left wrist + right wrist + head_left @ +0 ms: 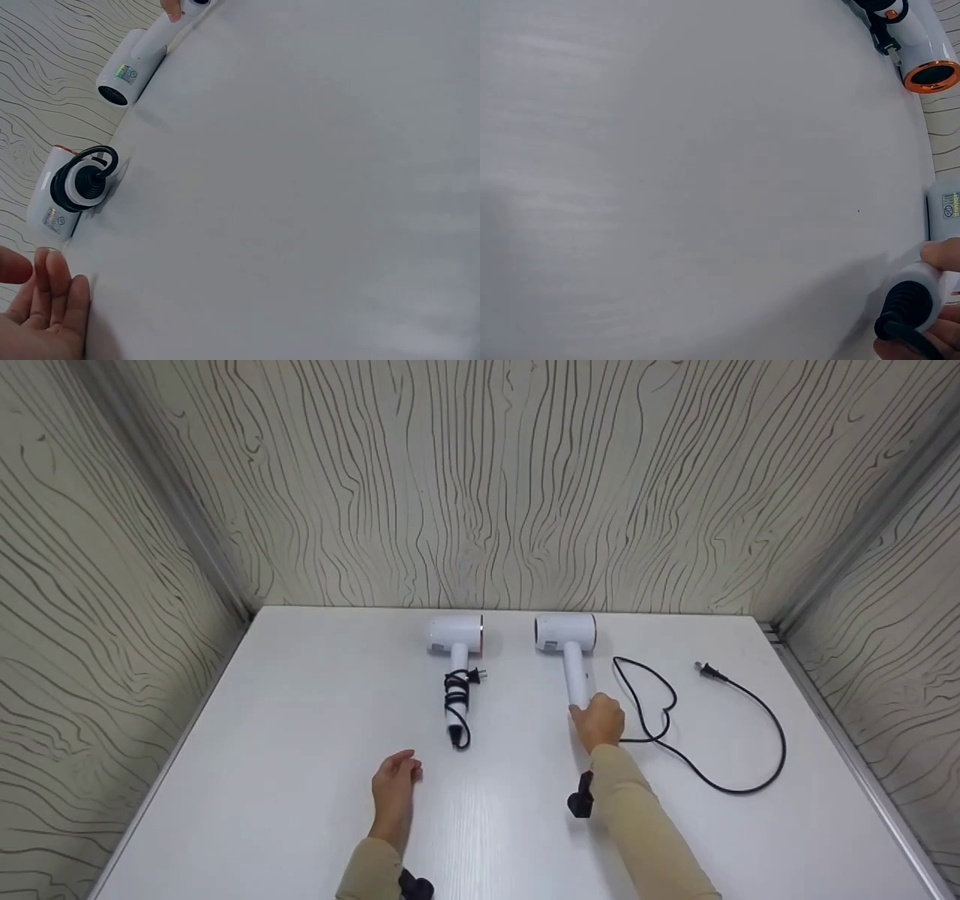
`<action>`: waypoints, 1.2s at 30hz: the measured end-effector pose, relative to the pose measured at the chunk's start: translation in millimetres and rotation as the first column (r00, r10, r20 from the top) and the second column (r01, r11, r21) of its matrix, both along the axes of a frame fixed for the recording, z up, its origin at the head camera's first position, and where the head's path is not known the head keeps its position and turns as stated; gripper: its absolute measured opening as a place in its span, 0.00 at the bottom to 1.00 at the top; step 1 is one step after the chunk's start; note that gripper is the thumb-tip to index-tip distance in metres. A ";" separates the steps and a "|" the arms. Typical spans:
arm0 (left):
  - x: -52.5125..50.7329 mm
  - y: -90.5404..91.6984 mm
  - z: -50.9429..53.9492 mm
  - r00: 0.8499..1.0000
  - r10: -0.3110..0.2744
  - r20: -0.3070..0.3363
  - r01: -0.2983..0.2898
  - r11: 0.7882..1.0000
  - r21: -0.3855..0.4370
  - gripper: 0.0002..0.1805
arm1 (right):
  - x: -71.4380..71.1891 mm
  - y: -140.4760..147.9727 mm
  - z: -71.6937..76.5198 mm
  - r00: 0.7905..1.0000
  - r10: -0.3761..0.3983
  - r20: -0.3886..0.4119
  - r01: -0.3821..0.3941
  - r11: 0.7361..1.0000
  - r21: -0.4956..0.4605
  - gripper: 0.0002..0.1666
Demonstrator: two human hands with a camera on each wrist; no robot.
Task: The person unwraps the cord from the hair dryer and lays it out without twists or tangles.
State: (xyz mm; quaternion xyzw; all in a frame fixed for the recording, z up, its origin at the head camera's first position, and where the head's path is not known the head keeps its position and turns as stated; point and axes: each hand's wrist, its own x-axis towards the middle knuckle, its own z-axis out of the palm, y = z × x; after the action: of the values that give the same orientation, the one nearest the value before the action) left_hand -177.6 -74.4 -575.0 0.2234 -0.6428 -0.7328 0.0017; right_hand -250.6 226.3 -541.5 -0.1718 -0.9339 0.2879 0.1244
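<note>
With its thumb on one side and fingers curled round the other, a person's right hand (598, 721) grips the handle (576, 682) of a white hair dryer (570, 633), right of centre on a white bench (300, 697), its barrel near the rear edge. The dryer's black cord (784, 750) sprawls loose to the right, crossing itself before curving up to a two-pronged plug (709, 670). To the left, well apart, lies a second white hair dryer (458, 656), its black cord (457, 694) wound round the handle and its plug (474, 676) jutting out to the right; the right wrist view shows an orange rim (930, 88) at its barrel's mouth. Nearer the person, the left hand (394, 787) holds nothing, its fingers loosely bent, near the second dryer's cord end but not touching it. Tan sleeves (652, 832) cover both forearms, and a small black device (581, 799) shows at each wrist. Pale walls (465, 487) patterned with dark wood-grain lines enclose the bench at the back and both sides.
</note>
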 end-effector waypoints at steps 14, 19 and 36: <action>1.9 2.6 -3.2 1.000 0.008 0.018 -0.007 0.999 -0.051 0.14 | 6.0 13.1 -5.6 0.998 -0.005 0.057 0.003 0.999 0.034 0.20; 2.2 2.8 -0.3 1.000 0.004 0.022 -0.003 0.999 -0.047 0.14 | 7.8 14.0 -6.3 0.999 0.015 0.038 -0.017 0.999 0.038 0.19; 2.9 3.2 1.0 0.999 0.020 -0.026 -0.021 0.999 -0.035 0.15 | 16.4 0.8 5.9 0.988 0.103 -0.113 -0.089 0.988 0.123 0.16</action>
State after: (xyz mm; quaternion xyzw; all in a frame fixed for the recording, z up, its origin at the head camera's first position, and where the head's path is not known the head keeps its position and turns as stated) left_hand -174.7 -71.2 -574.0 0.2207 -0.6531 -0.7241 0.0213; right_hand -234.2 227.1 -535.6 -0.1013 -0.9473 0.2480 0.1755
